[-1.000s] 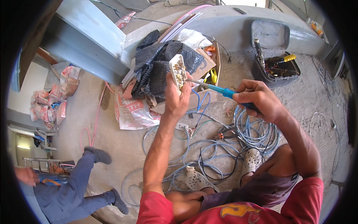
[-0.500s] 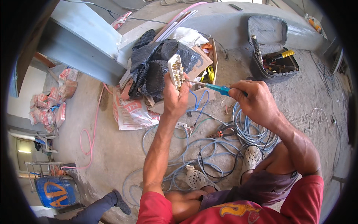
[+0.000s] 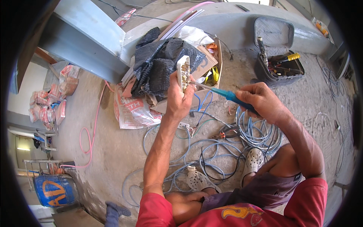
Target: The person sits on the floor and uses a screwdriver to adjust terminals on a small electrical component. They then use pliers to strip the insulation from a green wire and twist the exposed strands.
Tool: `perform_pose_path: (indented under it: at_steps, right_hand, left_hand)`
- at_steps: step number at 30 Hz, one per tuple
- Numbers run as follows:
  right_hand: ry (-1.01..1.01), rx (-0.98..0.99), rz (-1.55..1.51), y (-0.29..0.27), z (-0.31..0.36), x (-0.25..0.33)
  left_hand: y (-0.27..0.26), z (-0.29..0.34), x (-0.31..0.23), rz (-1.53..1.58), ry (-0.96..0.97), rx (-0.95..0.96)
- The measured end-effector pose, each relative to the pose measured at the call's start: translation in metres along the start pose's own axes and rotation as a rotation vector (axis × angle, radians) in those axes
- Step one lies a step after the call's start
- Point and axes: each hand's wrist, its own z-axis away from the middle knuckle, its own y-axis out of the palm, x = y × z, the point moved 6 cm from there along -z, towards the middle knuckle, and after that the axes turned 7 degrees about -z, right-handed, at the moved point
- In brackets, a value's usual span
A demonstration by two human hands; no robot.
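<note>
My left hand (image 3: 178,97) grips a white extension socket (image 3: 184,72), its open side showing brass contacts. In my right hand (image 3: 262,101) is a screwdriver (image 3: 228,95) with a translucent blue handle. Its thin shaft points left, and the tip meets the brass side of the socket near my left fingertips; exact contact is hard to make out. Blue wires (image 3: 204,104) hang just below the socket. On the floor beneath lie a small white socket piece (image 3: 184,125) with wires and pliers (image 3: 228,133) with orange-and-black handles.
Looped blue-grey cable (image 3: 251,130) spreads around my shoes. Ahead stands a cardboard box (image 3: 214,94) heaped with black plastic sheeting (image 3: 159,72). An open black toolbox (image 3: 280,78) is at the right. A pink hose (image 3: 90,145) and a blue barrel (image 3: 56,190) lie leftward; another person's foot (image 3: 117,209) shows below.
The screwdriver handle now slopes down more steeply to the right, and my right hand has shifted slightly right and turned. The socket has tilted more edge-on. The other person's foot moved lower.
</note>
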Motion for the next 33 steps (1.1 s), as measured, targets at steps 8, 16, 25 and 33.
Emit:
perform_pose_path:
  at_steps: [8,16,25,33]
  right_hand:
    - [0.034,0.119,-0.016,0.014,-0.002,-0.004]
    - [-0.139,0.232,-0.27,0.101,-0.07,-0.004]
    - [-0.262,0.36,-0.33,0.222,-0.106,-0.037]
    - [-0.275,0.169,-0.29,0.241,-0.083,-0.056]
  left_hand:
    - [-0.061,0.012,0.016,0.416,-0.236,-0.035]
    - [-0.108,0.101,0.031,0.84,-0.21,-0.194]
    - [-0.095,0.136,0.058,0.625,-0.288,-0.358]
    - [-0.087,0.163,0.057,0.51,-0.369,-0.465]
